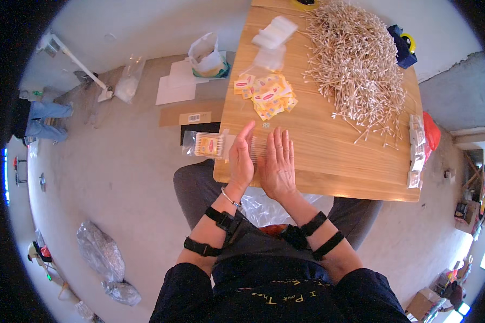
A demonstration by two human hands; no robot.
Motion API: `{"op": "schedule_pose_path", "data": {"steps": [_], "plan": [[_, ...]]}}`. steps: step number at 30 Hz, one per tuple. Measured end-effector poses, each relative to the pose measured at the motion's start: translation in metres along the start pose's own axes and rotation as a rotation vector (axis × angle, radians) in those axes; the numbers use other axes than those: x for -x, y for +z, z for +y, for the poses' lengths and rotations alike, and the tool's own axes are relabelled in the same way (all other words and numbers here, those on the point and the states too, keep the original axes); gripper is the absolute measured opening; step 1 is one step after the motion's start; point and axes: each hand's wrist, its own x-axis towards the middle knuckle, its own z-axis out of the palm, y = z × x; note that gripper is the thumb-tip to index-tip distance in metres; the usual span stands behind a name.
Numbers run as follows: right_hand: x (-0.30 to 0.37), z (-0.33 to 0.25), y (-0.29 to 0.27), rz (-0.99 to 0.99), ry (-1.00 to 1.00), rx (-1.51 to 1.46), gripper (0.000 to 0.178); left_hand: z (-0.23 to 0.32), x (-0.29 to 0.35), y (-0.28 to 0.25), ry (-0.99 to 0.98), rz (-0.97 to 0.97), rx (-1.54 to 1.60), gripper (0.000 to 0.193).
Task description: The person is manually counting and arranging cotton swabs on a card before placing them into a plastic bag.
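White swabs (pixel 258 146) lie between the two hands (pixel 241 161) (pixel 278 168).

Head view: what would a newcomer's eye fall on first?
Probably the huge swab heap on the far right of the table. Next, the yellow cards, piled to its left. Then the left hand and right hand near the table's close edge, with a few swabs between them.

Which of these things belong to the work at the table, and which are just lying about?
Seemingly part of the job: swabs between left hand and right hand; swab pile; yellow cards; filled packet.

Probably just lying about, on the floor: shopping bag; white sheets; cardboard; plastic bundle.
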Motion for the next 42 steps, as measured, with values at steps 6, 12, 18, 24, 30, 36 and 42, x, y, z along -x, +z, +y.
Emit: {"op": "schedule_pose_path", "data": {"steps": [6,12,18,24,30,36,42], "plan": [[0.001,0.002,-0.001,-0.228,-0.089,0.31,0.071,-0.003,-0.002,0.002,0.024,-0.026,0.036,0.064],[0.0,0.001,0.0,-0.235,-0.103,0.328,0.073,-0.004,-0.002,-0.002,-0.021,-0.019,0.088,0.057],[-0.003,-0.002,0.001,-0.234,-0.08,0.337,0.074,0.002,-0.003,-0.005,0.005,-0.092,0.067,0.055],[-0.003,0.005,0.0,-0.164,-0.039,0.114,0.069,0.0,-0.002,-0.007,0.009,-0.083,0.023,0.062],[-0.01,0.016,0.01,0.206,0.092,-0.397,0.056,-0.004,0.001,-0.002,0.01,0.007,0.067,0.069],[-0.014,0.006,0.012,0.13,0.033,-0.185,0.042,0.006,0.001,0.001,0.041,0.013,-0.045,0.072],[-0.016,0.004,0.006,0.123,0.035,-0.286,0.04,0.003,0.001,-0.002,0.036,-0.001,-0.029,0.07]]}}
